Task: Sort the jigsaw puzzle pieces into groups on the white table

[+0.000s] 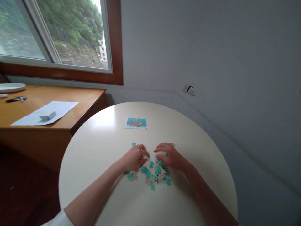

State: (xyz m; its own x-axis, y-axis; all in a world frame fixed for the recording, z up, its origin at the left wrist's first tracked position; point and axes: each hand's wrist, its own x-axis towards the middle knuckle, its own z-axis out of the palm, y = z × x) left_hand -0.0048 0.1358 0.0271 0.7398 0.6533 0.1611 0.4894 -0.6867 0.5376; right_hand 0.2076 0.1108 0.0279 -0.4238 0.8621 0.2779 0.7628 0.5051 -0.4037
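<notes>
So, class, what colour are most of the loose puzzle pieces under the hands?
Mostly teal, a few whitish, best seen in the head view: puzzle pieces.

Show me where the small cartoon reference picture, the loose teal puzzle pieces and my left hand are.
Small rectangular cartoon reference picture (135, 122), head view, centre of the card.
Pile of loose teal puzzle pieces (154, 174), head view, middle of the pile.
Left hand (135, 157), head view, back of the hand.
</notes>
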